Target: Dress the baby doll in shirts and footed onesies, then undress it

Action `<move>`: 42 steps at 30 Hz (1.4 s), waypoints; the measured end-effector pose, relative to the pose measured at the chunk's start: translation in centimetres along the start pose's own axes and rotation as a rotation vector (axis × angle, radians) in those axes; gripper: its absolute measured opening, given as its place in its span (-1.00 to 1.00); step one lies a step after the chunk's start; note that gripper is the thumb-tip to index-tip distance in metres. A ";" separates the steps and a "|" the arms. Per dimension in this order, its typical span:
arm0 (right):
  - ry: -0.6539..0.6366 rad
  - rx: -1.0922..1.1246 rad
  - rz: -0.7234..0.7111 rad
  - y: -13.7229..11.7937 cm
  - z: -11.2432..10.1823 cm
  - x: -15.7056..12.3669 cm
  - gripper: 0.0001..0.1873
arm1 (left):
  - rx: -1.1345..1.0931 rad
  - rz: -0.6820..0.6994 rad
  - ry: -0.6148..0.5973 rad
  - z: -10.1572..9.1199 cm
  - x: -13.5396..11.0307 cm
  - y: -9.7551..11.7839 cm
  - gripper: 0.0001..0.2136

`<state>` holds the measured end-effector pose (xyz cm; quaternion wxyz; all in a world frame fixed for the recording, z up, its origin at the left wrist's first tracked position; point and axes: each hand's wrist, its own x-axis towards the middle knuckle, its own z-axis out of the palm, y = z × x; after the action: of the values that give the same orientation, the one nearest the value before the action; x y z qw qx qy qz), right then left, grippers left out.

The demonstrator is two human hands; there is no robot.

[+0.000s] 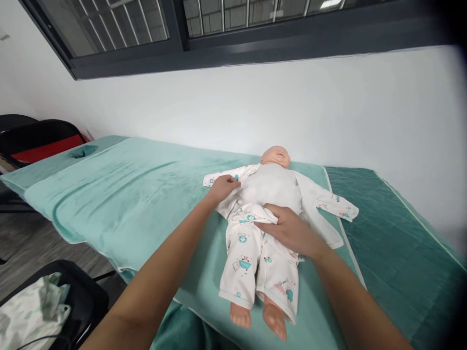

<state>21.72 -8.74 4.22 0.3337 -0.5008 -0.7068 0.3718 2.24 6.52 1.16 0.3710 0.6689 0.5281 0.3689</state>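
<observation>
A baby doll (273,182) lies on its back, head toward the wall and bare feet toward me. It wears a white printed shirt (337,206) that lies spread open, leaving the pale torso bare. White printed pants (241,262) cover its legs. With fingers curled together, my left hand (223,188) pinches the shirt's edge beside the torso; the fingertips are partly hidden. My right hand (290,227) grips the bunched waistband of the pants at the doll's belly, thumb above and fingers below.
The doll lies on a light green cover (146,194) over a padded table with a face hole (83,151) at the far left. A darker green cover (397,228) spreads to the right. Black chairs (54,131) stand left; a nearer one (85,291) bears crumpled white cloth (32,311).
</observation>
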 end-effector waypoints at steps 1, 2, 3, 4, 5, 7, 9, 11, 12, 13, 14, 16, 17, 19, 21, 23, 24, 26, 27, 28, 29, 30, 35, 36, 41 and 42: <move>0.000 -0.002 0.004 0.0 0.0 0.0 -0.76 | -0.020 -0.010 0.005 -0.1 0.2 0.1 -0.83; 0.001 -0.005 0.006 -0.1 0.0 0.0 -0.75 | -0.044 -0.019 0.015 -0.3 0.4 0.2 -0.83; 0.003 -0.010 0.008 -0.1 0.0 0.0 -0.75 | -0.070 -0.029 0.022 -0.5 0.6 0.2 -0.83; 0.005 -0.016 0.008 -0.1 0.0 0.0 -0.75 | -0.099 -0.039 0.023 -0.7 0.7 0.2 -0.83; 0.006 -0.021 0.009 -0.1 0.0 0.0 -0.74 | -0.128 -0.048 0.020 -0.9 0.7 0.2 -0.83; 0.003 -0.025 0.014 -0.1 0.1 0.0 -0.73 | -0.176 -0.063 0.009 -1.3 0.9 0.2 -0.81; -0.011 -0.022 0.022 0.0 0.1 0.0 -0.71 | -0.206 -0.075 0.010 -1.7 1.2 0.0 -0.79; -0.021 -0.019 0.034 0.1 0.2 0.0 -0.70 | -0.208 -0.084 0.042 -2.1 1.7 -0.3 -0.77; -0.023 -0.018 0.038 0.1 0.2 0.0 -0.70 | -0.198 -0.088 0.071 -2.4 2.0 -0.4 -0.77; -0.025 -0.017 0.041 0.2 0.2 0.0 -0.70 | -0.180 -0.091 0.110 -2.6 2.3 -0.6 -0.78; -0.025 -0.017 0.041 0.2 0.2 0.0 -0.70 | -0.154 -0.094 0.155 -2.8 2.6 -0.9 -0.80; -0.025 -0.017 0.039 0.3 0.2 0.0 -0.69 | -0.086 -0.100 0.246 -3.2 3.1 -1.4 -0.83; -0.026 -0.016 0.039 0.3 0.2 0.0 -0.68 | -0.047 -0.104 0.281 -3.3 3.3 -1.7 -0.83; -0.025 -0.013 0.040 0.3 0.1 0.0 -0.68 | 0.025 -0.116 0.313 -3.5 3.3 -2.4 -0.84; -0.023 -0.012 0.038 0.2 0.1 0.0 -0.69 | 0.077 -0.131 0.301 -3.6 2.9 -3.0 -0.84; -0.022 -0.014 0.030 0.2 0.2 0.0 -0.69 | 0.109 -0.144 0.254 -3.8 2.0 -3.3 -0.79; -0.021 -0.017 0.027 0.1 0.2 0.0 -0.69 | 0.119 -0.148 0.219 -4.1 1.5 -3.4 -0.76; -0.021 -0.023 0.023 0.1 0.2 0.0 -0.69 | 0.129 -0.154 0.137 -4.8 0.2 -3.2 -0.69; -0.019 -0.025 0.020 0.2 0.2 0.0 -0.68 | 0.129 -0.158 0.086 -5.3 -0.4 -3.1 -0.66; -0.019 -0.025 0.015 0.2 0.2 0.0 -0.69 | 0.128 -0.160 0.031 -5.8 -1.0 -3.0 -0.63; -0.018 -0.025 0.010 0.2 0.2 0.0 -0.70 | 0.138 -0.159 -0.010 -6.3 -1.5 -2.9 -0.61; -0.019 -0.023 0.005 0.2 0.2 0.0 -0.70 | 0.159 -0.154 -0.028 -6.7 -1.9 -2.8 -0.59; -0.040 -0.016 0.024 0.2 0.2 0.0 -0.71 | 0.348 -0.131 0.131 -7.1 -2.6 -3.6 -0.69; -0.039 -0.018 0.033 0.2 0.2 0.0 -0.71 | 0.374 -0.132 0.156 -6.8 -2.7 -3.9 -0.73; -0.041 -0.033 0.075 0.0 0.2 -0.1 -0.71 | 0.662 -0.052 0.235 -4.6 -4.1 -5.0 -0.74; -0.043 -0.040 0.078 0.0 0.2 -0.1 -0.71 | 0.722 -0.026 0.241 -4.3 -4.4 -5.1 -0.73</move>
<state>21.56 -8.92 4.05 0.2937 -0.5264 -0.7010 0.3811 -4.52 3.52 -1.83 0.0515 0.7017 0.6721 0.2305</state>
